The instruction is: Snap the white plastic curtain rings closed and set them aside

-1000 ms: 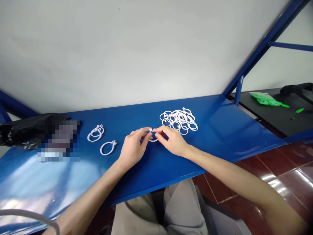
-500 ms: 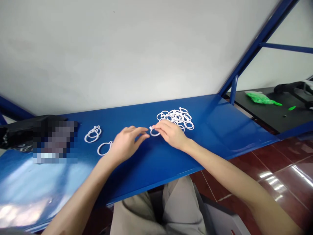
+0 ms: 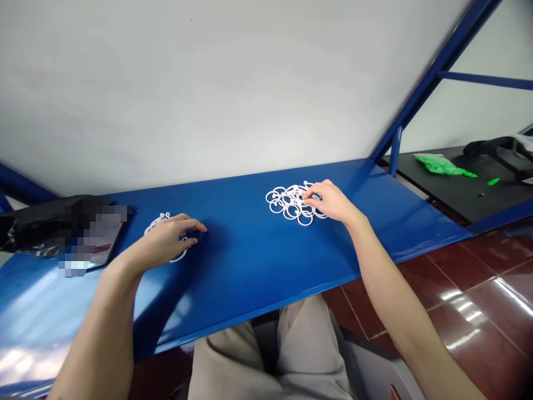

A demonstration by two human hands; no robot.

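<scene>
My left hand (image 3: 172,239) hovers over the small group of white rings on the left, thumb and forefinger apart, nothing visible between them. Partly beneath it lie a white curtain ring (image 3: 178,257) and other white curtain rings (image 3: 155,222); the hand hides much of them. On the right, my right hand (image 3: 328,200) reaches into a loose pile of white curtain rings (image 3: 291,208), each with a small eyelet or knob. Its thumb and forefinger pinch at a ring in the pile's right part.
The blue tabletop (image 3: 233,266) stands against a pale wall. A black plastic bag (image 3: 29,222) and a dark, partly blurred-out device (image 3: 106,241) lie at the left. Beyond the blue frame, a black table (image 3: 449,189) carries a bag of green pieces (image 3: 441,165).
My left hand has moved left, away from my right hand, to the left group of rings. My right hand has gone back and right to the pile; the ring between the hands is gone from there.
</scene>
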